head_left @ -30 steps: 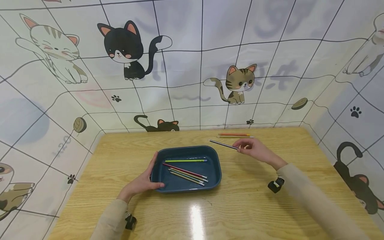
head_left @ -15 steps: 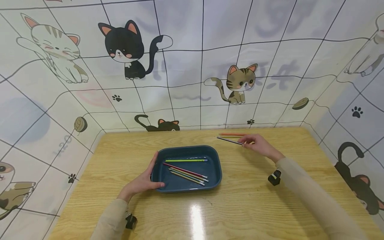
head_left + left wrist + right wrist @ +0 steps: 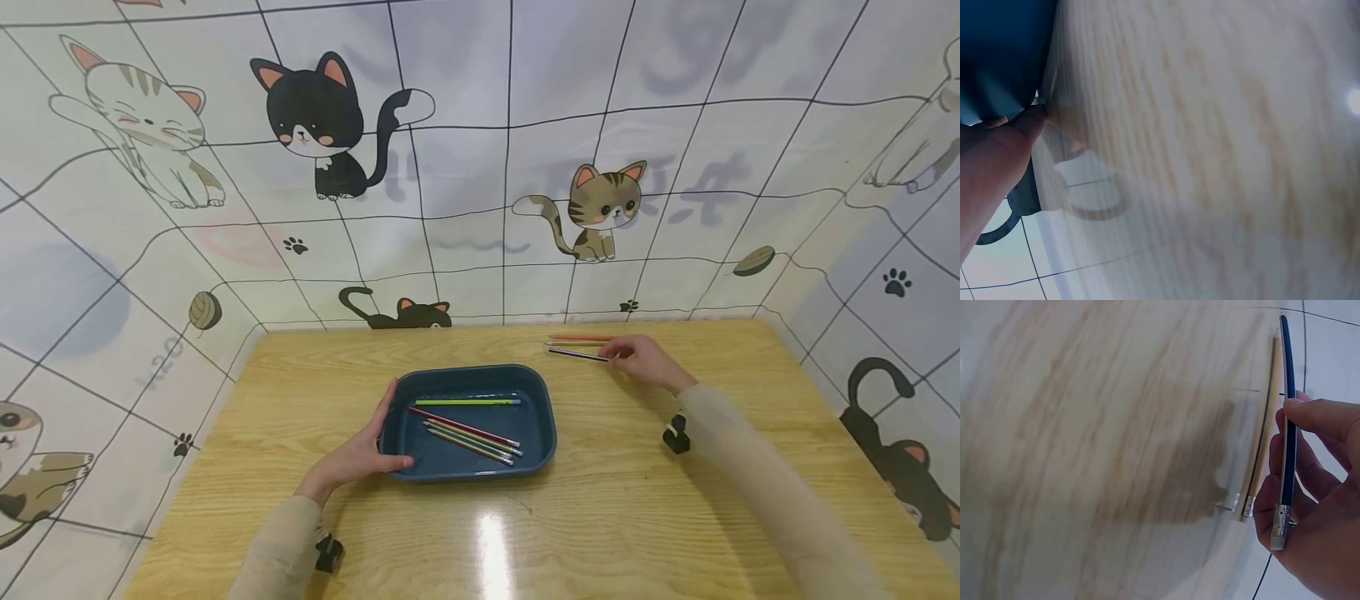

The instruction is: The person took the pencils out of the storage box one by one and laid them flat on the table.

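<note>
My right hand (image 3: 647, 362) pinches a dark blue and white striped pencil (image 3: 576, 355) near its eraser end, between thumb and fingers. In the right wrist view this pencil (image 3: 1289, 450) has a silver ferrule and a pale eraser, and a yellow striped pencil (image 3: 1263, 425) lies on the table beyond it. The head view has an orange pencil (image 3: 581, 337) behind, partly hidden by the hand. My left hand (image 3: 357, 456) grips the left end of a dark blue tray (image 3: 442, 462), thumb over the front rim. The left wrist view catches only the tray's corner (image 3: 1000, 56) and those fingers.
Inside the tray lie a lime-green pencil (image 3: 468, 402), a dark red pencil (image 3: 465, 426) and several others, slanted. The wooden table (image 3: 600, 517) ends at a white wall cloth (image 3: 465, 183) printed with cats, which also rises on both sides.
The right hand has carried the striped pencil to the right, then lowered it slightly beside the pencils at the back. The left hand and the tray have kept their place.
</note>
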Motion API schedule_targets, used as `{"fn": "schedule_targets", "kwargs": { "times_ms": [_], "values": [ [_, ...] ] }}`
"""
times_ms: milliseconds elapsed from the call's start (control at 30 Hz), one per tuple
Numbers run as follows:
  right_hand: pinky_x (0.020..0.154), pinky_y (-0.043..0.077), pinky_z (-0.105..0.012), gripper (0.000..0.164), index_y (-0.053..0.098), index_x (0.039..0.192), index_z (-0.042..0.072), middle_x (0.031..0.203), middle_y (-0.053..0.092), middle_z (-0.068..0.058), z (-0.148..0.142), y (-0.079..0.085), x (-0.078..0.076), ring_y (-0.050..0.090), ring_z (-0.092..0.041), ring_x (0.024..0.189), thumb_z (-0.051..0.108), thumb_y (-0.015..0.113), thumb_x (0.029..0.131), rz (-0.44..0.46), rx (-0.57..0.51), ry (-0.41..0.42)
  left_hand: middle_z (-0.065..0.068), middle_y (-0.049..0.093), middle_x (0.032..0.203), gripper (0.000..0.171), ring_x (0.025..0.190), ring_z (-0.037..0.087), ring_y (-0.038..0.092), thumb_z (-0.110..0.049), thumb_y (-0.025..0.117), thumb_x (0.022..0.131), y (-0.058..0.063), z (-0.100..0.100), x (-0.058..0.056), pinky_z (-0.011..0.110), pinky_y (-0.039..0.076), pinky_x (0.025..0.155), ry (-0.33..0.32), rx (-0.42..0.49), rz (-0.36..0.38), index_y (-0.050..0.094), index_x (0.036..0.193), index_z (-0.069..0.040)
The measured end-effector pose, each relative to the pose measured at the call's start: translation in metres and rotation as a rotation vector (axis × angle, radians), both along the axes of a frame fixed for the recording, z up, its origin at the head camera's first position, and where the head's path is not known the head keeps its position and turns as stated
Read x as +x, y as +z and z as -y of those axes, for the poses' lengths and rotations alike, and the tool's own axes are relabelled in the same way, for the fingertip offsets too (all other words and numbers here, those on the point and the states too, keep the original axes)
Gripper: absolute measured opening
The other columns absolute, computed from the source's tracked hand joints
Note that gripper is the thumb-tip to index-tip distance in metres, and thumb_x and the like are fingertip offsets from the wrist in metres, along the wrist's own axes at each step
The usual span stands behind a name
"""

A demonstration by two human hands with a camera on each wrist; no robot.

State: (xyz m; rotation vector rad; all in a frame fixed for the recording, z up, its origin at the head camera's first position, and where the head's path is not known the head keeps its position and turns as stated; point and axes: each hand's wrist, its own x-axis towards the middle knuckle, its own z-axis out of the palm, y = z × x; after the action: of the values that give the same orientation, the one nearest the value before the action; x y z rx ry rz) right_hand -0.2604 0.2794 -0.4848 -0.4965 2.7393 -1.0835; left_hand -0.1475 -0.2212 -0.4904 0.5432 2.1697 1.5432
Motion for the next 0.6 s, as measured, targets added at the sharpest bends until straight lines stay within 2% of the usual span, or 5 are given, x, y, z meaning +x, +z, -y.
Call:
{"fn": "schedule_targets", "kwargs": {
  "times_ms": [233,467,600],
  "values": [
    [0.069,0.045,-0.037,0.019,0.07,0.106,-0.001,0.096,0.064,-0.012,0.002,-0.008,-0.01,0.054,-0.025,0.083,-0.002,0.06,0.09,-0.003,0.028,-0.035,0.006,-0.019,0.159,0.118,0.143,0.034,-0.01,-0.02,0.078,0.082,0.0,0.0,-0.001,0.061,0.005,0.109,-0.004,-0.014,-0.006,-0.016,0.154,-0.024],
    [0.084,0.045,-0.049,0.02,0.071,0.107,-0.003,0.102,0.064,-0.018,0.002,-0.011,-0.015,0.057,-0.032,0.095,-0.004,0.059,0.091,-0.073,0.03,-0.032,0.004,-0.017,0.159,0.118,0.143,0.032,-0.007,-0.019,0.079,0.082,0.001,-0.001,-0.001,0.059,0.006,0.11,0.008,-0.015,0.014,-0.015,0.154,-0.027],
    [0.088,0.044,-0.052,0.02,0.071,0.107,-0.003,0.104,0.063,-0.019,0.001,-0.014,-0.018,0.057,-0.036,0.099,-0.004,0.059,0.091,-0.089,0.024,-0.045,0.005,-0.018,0.159,0.118,0.143,0.032,-0.008,-0.018,0.078,0.082,0.002,-0.001,0.0,0.059,0.006,0.11,0.004,-0.005,0.017,-0.015,0.154,-0.026]
  ]
}}
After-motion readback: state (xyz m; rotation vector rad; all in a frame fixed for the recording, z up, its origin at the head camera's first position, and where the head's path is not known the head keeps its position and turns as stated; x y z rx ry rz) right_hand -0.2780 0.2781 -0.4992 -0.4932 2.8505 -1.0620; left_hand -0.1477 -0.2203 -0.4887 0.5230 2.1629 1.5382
